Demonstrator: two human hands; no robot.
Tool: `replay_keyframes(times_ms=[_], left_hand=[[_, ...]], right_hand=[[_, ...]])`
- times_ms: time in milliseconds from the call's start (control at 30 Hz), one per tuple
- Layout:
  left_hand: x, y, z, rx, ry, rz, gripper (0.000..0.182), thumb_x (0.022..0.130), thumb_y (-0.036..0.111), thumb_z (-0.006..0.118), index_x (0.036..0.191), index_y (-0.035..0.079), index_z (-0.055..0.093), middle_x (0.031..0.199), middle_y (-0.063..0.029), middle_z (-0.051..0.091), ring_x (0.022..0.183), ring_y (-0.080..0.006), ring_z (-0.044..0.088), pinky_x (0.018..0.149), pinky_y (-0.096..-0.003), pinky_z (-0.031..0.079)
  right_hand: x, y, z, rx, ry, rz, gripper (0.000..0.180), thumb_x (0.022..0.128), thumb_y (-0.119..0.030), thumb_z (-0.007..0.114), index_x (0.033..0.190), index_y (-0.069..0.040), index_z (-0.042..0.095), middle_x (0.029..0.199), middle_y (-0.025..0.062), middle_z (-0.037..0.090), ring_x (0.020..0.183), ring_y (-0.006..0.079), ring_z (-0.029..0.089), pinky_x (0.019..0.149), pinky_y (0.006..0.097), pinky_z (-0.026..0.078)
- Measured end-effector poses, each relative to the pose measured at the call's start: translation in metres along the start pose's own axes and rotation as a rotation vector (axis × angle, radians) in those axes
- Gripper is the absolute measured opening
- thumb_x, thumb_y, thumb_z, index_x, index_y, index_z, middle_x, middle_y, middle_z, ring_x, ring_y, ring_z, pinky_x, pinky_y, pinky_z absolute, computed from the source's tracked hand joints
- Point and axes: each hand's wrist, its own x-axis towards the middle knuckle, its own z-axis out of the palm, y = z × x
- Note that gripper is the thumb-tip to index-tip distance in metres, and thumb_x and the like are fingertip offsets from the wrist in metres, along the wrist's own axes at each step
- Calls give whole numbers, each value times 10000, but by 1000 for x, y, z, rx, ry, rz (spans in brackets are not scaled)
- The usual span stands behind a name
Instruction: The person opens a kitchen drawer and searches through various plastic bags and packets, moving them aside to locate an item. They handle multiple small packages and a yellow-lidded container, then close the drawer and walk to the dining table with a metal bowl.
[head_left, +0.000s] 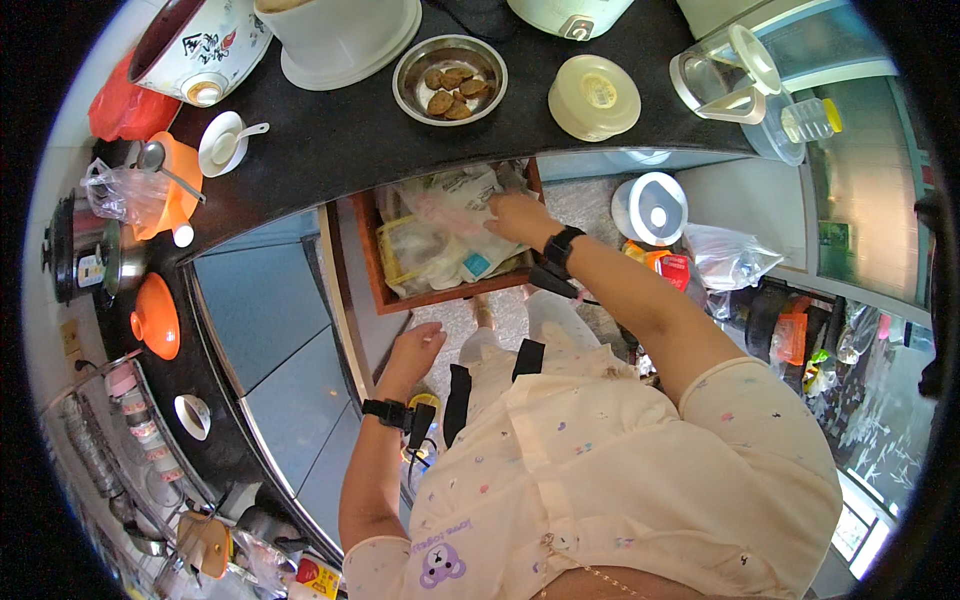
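My right hand (519, 219) reaches into an open wooden drawer (367, 259) beneath the counter. Its fingers touch the crumpled plastic bags (461, 214) inside, but whether they grip one is hard to see. A yellow-rimmed basket (388, 255) shows along the drawer's left side among the bags. Outside the drawer, below its front left corner, my left hand (416, 351) hangs with nothing in it, the fingers loosely bent. Both wrists wear black straps.
On the dark countertop (322, 142) stand a steel bowl (450, 79) with brown slices, a lidded pale container (594, 97) and a clear pitcher (720, 75). An orange lid (156, 316) lies at left. A white-lidded container (649, 208) and bags stand right of the drawer.
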Motion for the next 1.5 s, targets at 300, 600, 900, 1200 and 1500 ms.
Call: replay_keyframes(times_ms=[300, 600, 900, 1200, 1500], left_hand=[[48, -7, 9, -343, -177, -284, 621, 902, 381, 601, 1381, 24, 433, 1245, -108, 579, 1053, -204, 580, 837, -355, 490], [34, 12, -8, -237, -47, -303, 445, 925, 347, 564, 1213, 8, 594, 993, -54, 652, 881, -168, 611, 732, -318, 506], [26, -1, 9, -327, 36, -306, 454, 933, 330, 566, 1252, 7, 570, 1004, -30, 654, 824, -127, 586, 687, -278, 477], [24, 0, 12, -338, 7, -263, 454, 932, 328, 569, 1268, 22, 562, 996, -17, 655, 802, -114, 581, 653, -265, 463], [13, 90, -50, -422, -67, 100, 565, 972, 519, 434, 1339, 95, 498, 1246, -57, 588, 1071, -148, 585, 894, -314, 490]], right_hand=[[-87, 3, -98, 138, 472, -196, 526, 834, -304, 673, 1276, -61, 528, 1368, 263, 419, 1259, 410, 425, 1055, 436, 358], [-20, 128, -167, 372, 821, 485, 648, 865, -438, 608, 1228, 86, 491, 1115, 268, 588, 1025, 374, 597, 905, 449, 486], [-46, 133, -173, 1100, 520, 394, 476, 943, -406, 525, 1151, 20, 576, 1015, 95, 638, 864, 168, 634, 736, 321, 543], [-92, 91, -180, 1517, 302, 52, 387, 990, -317, 478, 1228, -24, 558, 1129, 77, 630, 963, 143, 620, 823, 273, 505], [-117, -16, -162, 503, 433, -286, 364, 871, -261, 643, 1150, -28, 611, 1019, 145, 580, 956, 276, 569, 820, 357, 471]])
